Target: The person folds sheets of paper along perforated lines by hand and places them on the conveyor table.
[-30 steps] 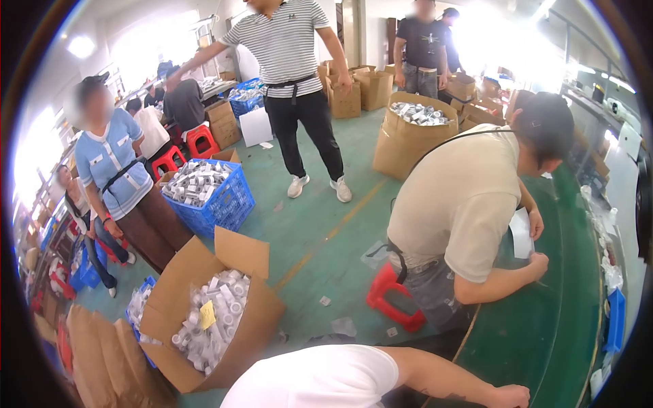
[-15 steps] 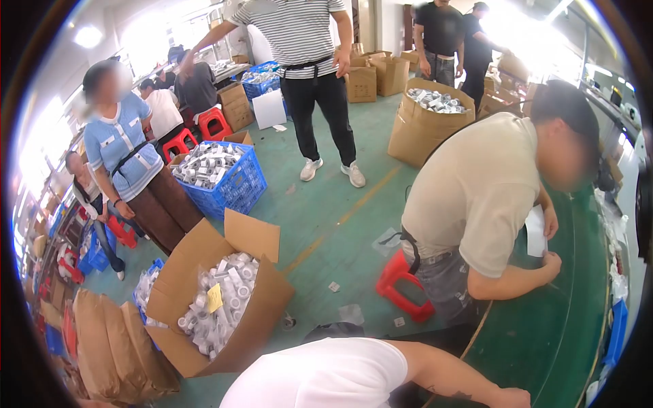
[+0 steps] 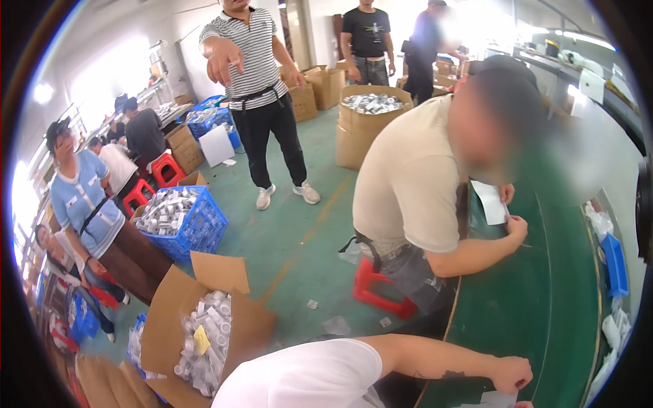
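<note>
My left arm, in a white sleeve, reaches right across the bottom of the head view. At its end my left hand [image 3: 513,375] is closed, its fingers pinched at the edge of a white paper piece [image 3: 498,398]. This paper lies low over the green work surface [image 3: 500,313], partly cut off by the bottom edge. Of my right hand [image 3: 524,404] only a sliver of fingers shows beside the paper, so its grip is hidden.
A co-worker in beige [image 3: 408,170] bends over the same surface, holding a white sheet [image 3: 490,202]. Left are an open carton [image 3: 252,326] of white and grey parts and a blue crate [image 3: 207,221]. A red stool [image 3: 374,289] and blue bin [image 3: 615,265] are nearby.
My view has turned right, so the room shifts left. The paper and a sliver of my right hand have come into view. The striped-shirt person's raised arm now points towards me.
</note>
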Action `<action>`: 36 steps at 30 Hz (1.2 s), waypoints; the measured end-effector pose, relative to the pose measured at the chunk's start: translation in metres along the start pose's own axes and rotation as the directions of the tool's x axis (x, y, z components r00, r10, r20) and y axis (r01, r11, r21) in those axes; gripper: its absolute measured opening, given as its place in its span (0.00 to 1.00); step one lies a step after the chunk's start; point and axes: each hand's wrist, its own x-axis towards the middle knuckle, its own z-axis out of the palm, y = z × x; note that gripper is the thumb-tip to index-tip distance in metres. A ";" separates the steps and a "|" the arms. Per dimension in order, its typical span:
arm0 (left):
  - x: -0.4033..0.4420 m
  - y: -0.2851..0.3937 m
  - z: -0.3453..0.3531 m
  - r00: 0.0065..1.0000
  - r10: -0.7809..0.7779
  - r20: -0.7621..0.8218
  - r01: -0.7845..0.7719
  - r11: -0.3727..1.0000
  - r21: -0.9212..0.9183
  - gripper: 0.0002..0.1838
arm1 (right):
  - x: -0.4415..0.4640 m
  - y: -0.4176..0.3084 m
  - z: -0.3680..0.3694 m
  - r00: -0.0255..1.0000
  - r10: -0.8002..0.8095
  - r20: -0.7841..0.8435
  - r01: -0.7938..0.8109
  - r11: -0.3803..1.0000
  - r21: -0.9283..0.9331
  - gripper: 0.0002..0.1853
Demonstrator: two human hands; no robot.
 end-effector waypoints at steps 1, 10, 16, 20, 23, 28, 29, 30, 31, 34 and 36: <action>-0.003 0.006 -0.005 0.999 -0.018 0.044 0.016 0.999 0.045 0.02 | -0.001 -0.002 -0.001 1.000 0.012 -0.012 -0.012 1.000 0.001 0.10; -0.005 0.021 -0.020 0.978 -0.007 0.210 -0.010 0.997 0.082 0.04 | -0.011 -0.022 -0.008 0.978 -0.138 0.158 0.189 0.909 -0.371 0.11; -0.047 0.053 -0.036 0.990 0.140 -0.032 -0.135 0.982 0.132 0.04 | -0.020 -0.010 -0.009 0.967 -0.181 0.181 0.242 0.880 -0.408 0.12; -0.115 0.085 -0.068 0.950 0.111 -0.290 -0.067 0.985 0.158 0.06 | -0.020 0.001 -0.009 0.963 -0.204 0.177 0.262 0.861 -0.437 0.13; -0.162 0.092 -0.093 0.873 0.034 -0.486 0.094 0.967 0.237 0.09 | -0.020 -0.004 -0.009 0.961 0.156 0.227 -0.050 0.909 -0.415 0.09; -0.211 0.067 -0.117 0.603 -0.102 -0.791 0.372 0.913 0.166 0.10 | -0.026 0.001 -0.010 0.976 -0.098 0.194 0.170 0.901 -0.398 0.13; -0.217 0.058 -0.119 0.551 -0.150 -0.821 0.417 0.902 0.115 0.09 | -0.022 0.010 -0.011 0.972 -0.096 0.213 0.179 0.891 -0.418 0.13; -0.223 0.048 -0.120 0.493 -0.198 -0.847 0.459 0.887 0.059 0.09 | -0.023 0.007 -0.009 0.978 -0.058 0.199 0.136 0.903 -0.408 0.12; -0.228 0.036 -0.122 0.470 -0.179 -0.864 0.449 0.892 0.059 0.09 | -0.019 0.012 -0.010 0.975 -0.035 0.219 0.125 0.904 -0.410 0.12; -0.250 -0.001 -0.122 0.427 -0.329 -0.842 0.570 0.821 -0.032 0.10 | -0.018 0.006 -0.010 0.971 0.016 0.238 0.074 0.927 -0.368 0.12; -0.264 -0.007 -0.129 0.558 -0.413 -0.719 0.712 0.684 0.159 0.15 | -0.015 0.002 -0.010 0.962 0.108 0.251 -0.012 0.934 -0.356 0.12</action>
